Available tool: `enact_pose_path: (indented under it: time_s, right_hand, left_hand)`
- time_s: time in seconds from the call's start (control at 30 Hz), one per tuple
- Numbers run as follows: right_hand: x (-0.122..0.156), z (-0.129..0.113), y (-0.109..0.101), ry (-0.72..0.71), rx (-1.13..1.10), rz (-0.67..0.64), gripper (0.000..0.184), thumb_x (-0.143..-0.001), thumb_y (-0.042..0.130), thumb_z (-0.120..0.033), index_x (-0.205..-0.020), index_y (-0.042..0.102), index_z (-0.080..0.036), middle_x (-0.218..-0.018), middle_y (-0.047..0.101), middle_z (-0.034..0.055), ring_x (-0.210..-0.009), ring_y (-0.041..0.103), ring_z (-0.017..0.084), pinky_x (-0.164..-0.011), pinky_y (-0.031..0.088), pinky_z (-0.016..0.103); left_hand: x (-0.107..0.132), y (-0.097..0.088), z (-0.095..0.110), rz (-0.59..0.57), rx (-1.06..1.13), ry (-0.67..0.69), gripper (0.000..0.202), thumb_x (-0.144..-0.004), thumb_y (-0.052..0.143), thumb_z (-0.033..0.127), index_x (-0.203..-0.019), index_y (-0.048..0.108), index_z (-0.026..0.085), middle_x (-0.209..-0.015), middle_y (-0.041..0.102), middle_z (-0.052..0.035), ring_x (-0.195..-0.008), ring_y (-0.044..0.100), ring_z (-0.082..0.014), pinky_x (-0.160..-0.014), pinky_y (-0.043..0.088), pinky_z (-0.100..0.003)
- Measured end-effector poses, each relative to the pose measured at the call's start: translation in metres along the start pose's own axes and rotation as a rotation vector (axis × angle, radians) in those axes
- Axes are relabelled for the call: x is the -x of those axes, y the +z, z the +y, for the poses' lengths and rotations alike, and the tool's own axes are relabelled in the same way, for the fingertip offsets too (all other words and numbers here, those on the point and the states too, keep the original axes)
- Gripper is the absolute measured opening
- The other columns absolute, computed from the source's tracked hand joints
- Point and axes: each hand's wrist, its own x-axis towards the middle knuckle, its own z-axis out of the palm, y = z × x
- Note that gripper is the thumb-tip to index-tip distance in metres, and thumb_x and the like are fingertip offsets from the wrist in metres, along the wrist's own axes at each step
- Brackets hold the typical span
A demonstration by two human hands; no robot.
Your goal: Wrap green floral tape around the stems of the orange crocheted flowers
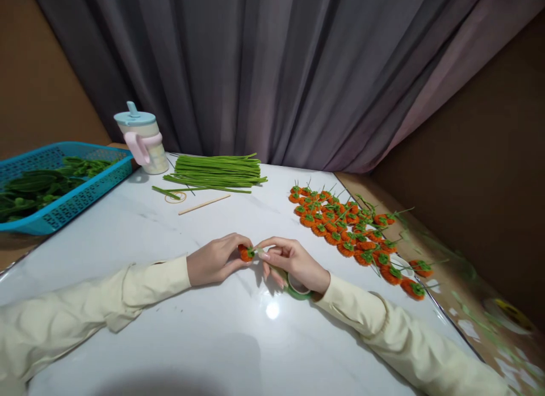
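My left hand (219, 259) is closed around a small orange pipe-cleaner fruit (246, 254) with a green top, gripping it between thumb and fingers. Its green stem side faces right. Thumb and index finger of my right hand (293, 262) pinch a pale green strip of tape (260, 252) right at the fruit's stem. The strip seems to run back under my fingers to a tape roll (299, 294), partly hidden beneath my right palm and wrist. Both hands are close together above the white marbled table (204, 339).
Many finished-looking orange fruits (340, 222) with wire stems lie at the right. Green pipe cleaners (217, 171) are bundled at the back, near a wooden stick (204, 204) and a rubber band (175, 197). A lidded cup (142, 140) and a blue basket (85, 194) of green pieces stand left.
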Motion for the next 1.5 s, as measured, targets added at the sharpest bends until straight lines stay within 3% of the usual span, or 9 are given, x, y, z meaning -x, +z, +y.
enact_pose_path:
  time_s: [0.17,0.33,0.57,0.77,1.5]
  right_hand:
    - [0.0016,0.0013,0.0042,-0.024,0.053,0.005,0.037,-0.078,0.067,-0.038,-0.103,0.058,-0.014,-0.054,0.061,-0.0039,-0.031,0.045,0.004,-0.033,0.036,0.015]
    - [0.001,0.0008,0.0064,-0.019,0.049,0.058,0.036,-0.077,0.068,-0.039,-0.099,0.049,-0.018,-0.054,0.061,-0.0054,-0.031,0.046,0.005,-0.03,0.033,0.013]
    - [0.0001,0.0012,0.0069,-0.024,0.034,0.043,0.034,-0.077,0.068,-0.039,-0.09,0.046,-0.018,-0.054,0.061,-0.0051,-0.033,0.048,0.006,-0.032,0.035,0.014]
    - [0.0,0.0024,0.0057,-0.023,0.07,0.065,0.033,-0.075,0.07,-0.039,-0.086,0.048,-0.017,-0.054,0.061,-0.0037,-0.037,0.055,0.01,-0.037,0.041,0.019]
    - [-0.002,0.0062,0.0029,-0.008,0.038,0.061,0.031,-0.072,0.073,-0.037,-0.08,0.052,-0.015,-0.063,0.065,0.0001,-0.044,0.058,0.01,-0.041,0.042,0.02]
  left_hand:
    - [0.0017,0.0024,-0.0012,0.018,-0.068,0.095,0.021,-0.089,0.049,0.022,-0.109,0.046,0.018,-0.099,0.06,-0.0109,-0.088,0.059,-0.0199,-0.078,0.046,-0.031]
    - [0.0035,0.0051,-0.004,0.037,-0.12,0.163,0.031,-0.089,0.049,0.019,-0.118,0.037,0.017,-0.101,0.059,-0.0123,-0.087,0.059,-0.02,-0.077,0.046,-0.032]
    - [0.0005,0.0025,-0.0027,-0.007,-0.167,0.305,0.027,-0.089,0.046,0.012,-0.116,0.045,0.018,-0.108,0.059,-0.0138,-0.091,0.055,-0.021,-0.079,0.044,-0.033]
    - [-0.0018,0.0028,-0.0015,0.046,-0.245,0.4,0.022,-0.09,0.046,0.012,-0.112,0.048,0.015,-0.103,0.059,-0.0131,-0.088,0.054,-0.02,-0.076,0.047,-0.031]
    - [-0.0027,0.0034,-0.0007,0.062,-0.192,0.433,0.02,-0.092,0.045,0.015,-0.113,0.044,0.014,-0.099,0.06,-0.0128,-0.086,0.055,-0.0188,-0.074,0.05,-0.031]
